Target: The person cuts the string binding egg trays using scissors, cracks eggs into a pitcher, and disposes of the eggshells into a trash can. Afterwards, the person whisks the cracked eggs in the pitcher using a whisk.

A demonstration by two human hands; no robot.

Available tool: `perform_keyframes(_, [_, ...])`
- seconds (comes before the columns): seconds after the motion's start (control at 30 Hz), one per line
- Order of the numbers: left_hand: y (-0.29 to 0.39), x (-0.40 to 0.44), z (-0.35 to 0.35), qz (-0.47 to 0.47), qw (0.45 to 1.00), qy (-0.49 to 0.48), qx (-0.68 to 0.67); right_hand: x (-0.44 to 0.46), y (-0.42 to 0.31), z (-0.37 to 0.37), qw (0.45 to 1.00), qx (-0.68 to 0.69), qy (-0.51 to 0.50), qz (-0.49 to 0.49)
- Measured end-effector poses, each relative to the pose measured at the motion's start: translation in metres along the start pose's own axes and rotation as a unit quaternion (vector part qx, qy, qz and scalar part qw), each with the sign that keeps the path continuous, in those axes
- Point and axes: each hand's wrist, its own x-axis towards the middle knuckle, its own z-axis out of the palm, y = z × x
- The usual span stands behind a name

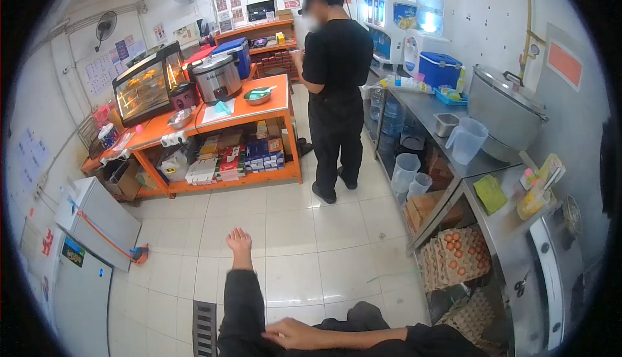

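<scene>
My left hand (239, 239) is stretched out ahead over the tiled floor, fingers slightly bent and apart, with nothing in it. A long black sleeve (243, 299) covers that arm almost to the wrist. Across my body, my right hand (291, 333) is closed at this sleeve near the elbow, its fingertips appearing to pinch the cloth. The right forearm is bare, and the fingers are partly hidden by the angle. Below the hands, my dark-clothed leg (363, 317) shows.
A person in black (337, 65) stands ahead between an orange table (285, 98) and a steel counter (421, 107). Egg trays (447, 273) sit under the counter at right. A large pot (502, 111) stands on it. A floor drain (204, 328) and white fridge (84, 292) are at left.
</scene>
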Motion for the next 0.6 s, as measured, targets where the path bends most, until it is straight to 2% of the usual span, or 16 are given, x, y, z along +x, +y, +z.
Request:
perform_keyframes(0.03, [0.001,-0.002,-0.012,0.017,0.996,0.005,0.086,0.008,0.007,-0.005,1.000,0.002,0.000,-0.001])
perform_keyframes(0.07, [0.002,-0.008,-0.028,0.035,0.954,-0.037,0.295,0.014,0.018,-0.007,0.995,0.030,-0.051,-0.077])
perform_keyframes(0.1, [-0.001,0.008,-0.062,0.051,0.867,-0.078,0.490,0.020,0.027,-0.010,0.981,0.058,-0.101,-0.152])
perform_keyframes(0.13, [-0.017,0.022,-0.109,0.092,0.687,-0.177,0.699,0.024,0.034,-0.014,0.984,0.091,-0.125,-0.093])
perform_keyframes(0.17, [-0.033,0.043,-0.157,0.184,0.464,-0.253,0.829,0.030,0.040,-0.017,0.980,0.126,-0.149,-0.035])
perform_keyframes(0.2, [-0.039,0.009,-0.168,0.039,0.379,-0.393,0.837,0.037,0.046,-0.026,0.982,0.123,-0.143,-0.031])
perform_keyframes(0.27, [-0.076,-0.020,-0.215,-0.149,0.236,-0.487,0.827,0.056,0.062,-0.045,0.986,0.099,-0.125,-0.047])
perform_keyframes(0.3, [-0.096,-0.032,-0.234,-0.166,0.229,-0.509,0.813,0.069,0.063,-0.065,0.986,0.091,-0.130,-0.050])
perform_keyframes(0.33, [-0.114,-0.049,-0.222,-0.202,0.160,-0.505,0.823,0.082,0.069,-0.080,0.986,0.083,-0.134,-0.052])
perform_keyframes(0.37, [-0.133,-0.035,-0.242,-0.192,0.197,-0.554,0.785,0.095,0.076,-0.095,0.986,0.076,-0.138,-0.053])
perform_keyframes(0.4, [-0.136,-0.016,-0.228,-0.187,0.198,-0.552,0.788,0.109,0.085,-0.108,0.985,0.069,-0.148,-0.054])
perform_keyframes(0.57, [-0.153,0.050,-0.143,-0.254,0.398,-0.401,0.785,0.180,0.094,-0.218,0.984,0.023,-0.153,-0.094])
perform_keyframes(0.6, [-0.152,0.064,-0.119,-0.213,0.377,-0.338,0.835,0.195,0.098,-0.232,0.983,0.009,-0.162,-0.087])
